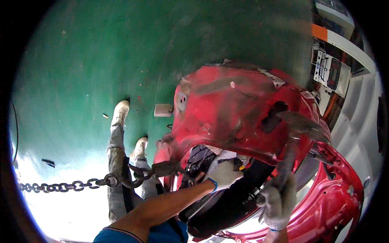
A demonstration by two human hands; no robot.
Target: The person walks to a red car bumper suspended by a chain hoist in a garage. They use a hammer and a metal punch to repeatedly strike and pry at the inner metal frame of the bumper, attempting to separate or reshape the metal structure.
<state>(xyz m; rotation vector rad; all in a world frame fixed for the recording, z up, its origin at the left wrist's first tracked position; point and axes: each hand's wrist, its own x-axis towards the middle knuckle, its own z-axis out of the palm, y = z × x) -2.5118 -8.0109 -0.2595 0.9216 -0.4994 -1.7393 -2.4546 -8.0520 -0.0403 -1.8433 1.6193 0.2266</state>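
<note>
In a white glove with a blue cuff, my left hand (pixel 225 175) reaches into the opening of the crumpled red car body (pixel 231 109). Its fingers are curled beside a small dark piece, and what they grip is hidden. My right hand (pixel 278 204), gloved too, is closed around the handle of a hammer (pixel 288 158). Motion smears the hammer, whose broad head is raised over the red panel's right side. That panel is dented, scraped and torn, with a dark hole near the hammer head. Below my left hand lies a black trim strip (pixel 227 208) in the opening.
From the left, a heavy chain (pixel 73 186) with a hook (pixel 139 176) runs to a metal clamp (pixel 167 168) at the car body's edge. My legs and shoes stand beside it on the green floor (pixel 121 48). A red curved panel (pixel 328 202) lies right, near white equipment (pixel 334 73).
</note>
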